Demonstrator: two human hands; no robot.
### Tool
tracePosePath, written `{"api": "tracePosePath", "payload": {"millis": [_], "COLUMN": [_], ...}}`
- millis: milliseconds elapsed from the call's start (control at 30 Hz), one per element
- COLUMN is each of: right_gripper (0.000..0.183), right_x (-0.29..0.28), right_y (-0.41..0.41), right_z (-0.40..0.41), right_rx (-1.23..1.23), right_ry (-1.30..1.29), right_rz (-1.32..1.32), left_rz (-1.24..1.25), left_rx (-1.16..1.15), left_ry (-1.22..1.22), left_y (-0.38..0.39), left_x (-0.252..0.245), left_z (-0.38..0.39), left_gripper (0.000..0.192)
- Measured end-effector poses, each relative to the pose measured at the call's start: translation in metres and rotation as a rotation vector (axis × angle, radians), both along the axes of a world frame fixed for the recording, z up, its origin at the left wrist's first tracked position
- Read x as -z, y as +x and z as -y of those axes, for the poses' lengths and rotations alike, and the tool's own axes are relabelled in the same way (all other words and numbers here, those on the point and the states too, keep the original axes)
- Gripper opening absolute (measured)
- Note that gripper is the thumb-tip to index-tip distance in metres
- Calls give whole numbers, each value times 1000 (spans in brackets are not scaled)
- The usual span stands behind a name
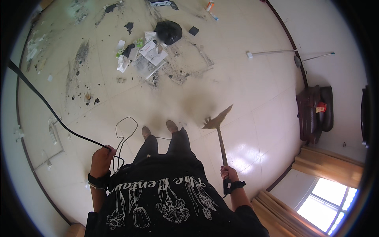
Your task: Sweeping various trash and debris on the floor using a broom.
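My right hand (pixel 229 173) grips the handle of a broom (pixel 220 142), whose brown, splayed head (pixel 218 119) is held above the floor, right of my feet. My left hand (pixel 103 160) is closed on a thin black cable (pixel 68 129), which stretches away to the upper left rim. A loop of thin cable (pixel 126 119) hangs or lies just in front of that hand; which one, I cannot tell. Beyond my feet lies a pile of white papers (pixel 153 53), wrappers and dark scraps, touching a full black plastic bag (pixel 168 32).
Dark smears and crumbs (pixel 81 56) spread over the tiled floor (pixel 237 83). A power strip (pixel 52 133) lies at the left. A long-handled tool with a white head (pixel 250 55) lies at the upper right, near a mop (pixel 297 61). A dark leather armchair (pixel 308 118) stands by the right wall.
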State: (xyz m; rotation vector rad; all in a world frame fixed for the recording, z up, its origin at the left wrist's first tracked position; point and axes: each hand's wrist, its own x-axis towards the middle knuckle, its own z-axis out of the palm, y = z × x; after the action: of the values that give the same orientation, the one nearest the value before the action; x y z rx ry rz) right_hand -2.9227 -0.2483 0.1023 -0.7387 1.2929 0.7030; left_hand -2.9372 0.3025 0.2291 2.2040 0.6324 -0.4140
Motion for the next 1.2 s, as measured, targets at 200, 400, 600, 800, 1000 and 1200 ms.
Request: {"api": "tracePosePath", "payload": {"millis": [200,400,600,800,1000,1200], "right_gripper": [21,15,20,19,17,18], "right_x": [-17,33,29,51,8,-36], "right_y": [-40,-16,44,115,142,140], "right_z": [-30,-66,-165,-218,-217,-159], "right_rx": [-493,-370,-689,-789,-767,-799], "right_ry": [-358,-52,93,184,140,-181], "right_rz": [-23,-103,126,344,471,536], "left_rz": [22,19,15,-19,34,90], "left_rx": [42,38,-6,45,85,135], "left_ry": [-26,-64,9,92,92,52], "left_y": [-14,-21,-30,-20,-2,25], "left_x": [0,0,-11,-23,-33,-42], "left_z": [-22,-27,-39,-28,-15,-2], "left_gripper": [19,20,19,18,19,20]}}
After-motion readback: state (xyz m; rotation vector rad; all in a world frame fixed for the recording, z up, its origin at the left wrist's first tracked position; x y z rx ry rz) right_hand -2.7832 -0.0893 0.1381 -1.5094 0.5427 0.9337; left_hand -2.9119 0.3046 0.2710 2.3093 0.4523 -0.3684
